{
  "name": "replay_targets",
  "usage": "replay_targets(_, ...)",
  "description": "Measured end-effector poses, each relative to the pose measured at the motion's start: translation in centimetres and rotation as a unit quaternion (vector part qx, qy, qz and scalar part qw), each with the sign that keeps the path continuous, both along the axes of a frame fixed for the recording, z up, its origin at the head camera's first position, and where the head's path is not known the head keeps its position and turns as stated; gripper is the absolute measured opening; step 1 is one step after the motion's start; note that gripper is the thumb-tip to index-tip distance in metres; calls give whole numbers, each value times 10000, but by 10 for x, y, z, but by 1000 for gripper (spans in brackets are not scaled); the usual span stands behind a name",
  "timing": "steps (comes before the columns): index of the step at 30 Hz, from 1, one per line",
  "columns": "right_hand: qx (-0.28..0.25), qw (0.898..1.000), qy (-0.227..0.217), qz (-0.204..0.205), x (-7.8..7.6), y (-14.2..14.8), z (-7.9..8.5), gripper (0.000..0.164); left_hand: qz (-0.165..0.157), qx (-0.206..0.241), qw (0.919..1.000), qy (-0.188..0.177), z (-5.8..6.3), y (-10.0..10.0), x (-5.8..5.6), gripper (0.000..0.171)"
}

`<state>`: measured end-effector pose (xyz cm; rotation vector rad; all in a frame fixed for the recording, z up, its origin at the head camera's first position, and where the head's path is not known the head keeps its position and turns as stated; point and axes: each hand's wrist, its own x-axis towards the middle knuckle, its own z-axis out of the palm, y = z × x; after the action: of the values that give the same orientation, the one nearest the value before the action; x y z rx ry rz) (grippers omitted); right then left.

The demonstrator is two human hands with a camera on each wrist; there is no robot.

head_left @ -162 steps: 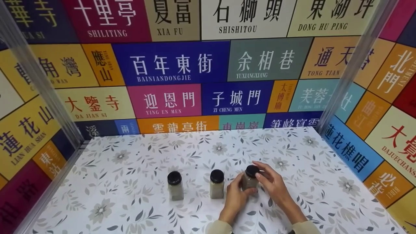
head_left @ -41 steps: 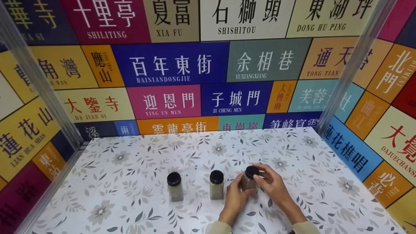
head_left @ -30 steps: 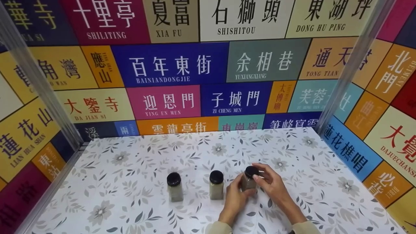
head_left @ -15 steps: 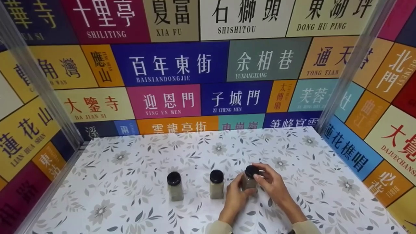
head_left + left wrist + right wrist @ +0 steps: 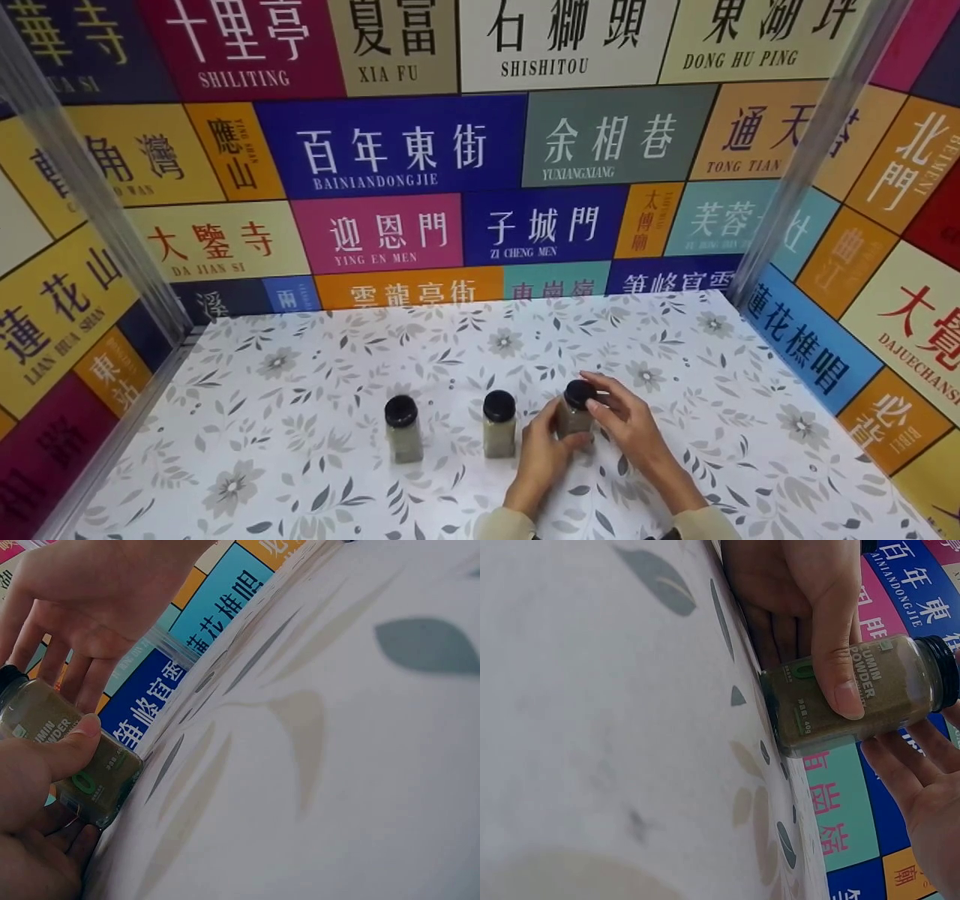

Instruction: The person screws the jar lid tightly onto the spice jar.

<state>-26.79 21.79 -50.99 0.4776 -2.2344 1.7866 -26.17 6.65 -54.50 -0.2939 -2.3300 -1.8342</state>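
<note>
My left hand [image 5: 541,454] grips the body of a clear jar of cumin powder [image 5: 889,682], thumb across its label. The jar stands upright on the table, its base close to or touching the patterned cover. At its top, my right hand [image 5: 637,431] pinches the black cap [image 5: 580,394] between thumb and fingers. The cap sits on the jar. Brownish powder fills the jar in the left wrist view, where the left thumb hides part of the label. Two similar black-capped jars stand to the left, a nearer one [image 5: 499,435] and a farther one [image 5: 405,439].
A white table [image 5: 315,390] with a grey leaf and flower print lies under everything. Behind it rises a wall [image 5: 390,150] of coloured panels with lettering. Clear upright strips [image 5: 810,165] stand at the back corners.
Both hands stay on the same jar. My right forefinger has shifted slightly to the left around the cap since half a second ago. The other two jars have not moved.
</note>
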Motion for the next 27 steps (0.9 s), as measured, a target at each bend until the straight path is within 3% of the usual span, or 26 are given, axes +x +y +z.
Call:
replay_targets(15,-182,9996,-177,94,0,-1,2,38,144,-142,9986,491,-2,0,0,59)
replay_targets(20,-146,9998,-137,52,0,0,1,40,130,-49,9996,228,-1,1,0,60)
replay_targets(27,-139,9999,27,86,-1,0,0,39,150,-90,9997,199,0,1,0,60)
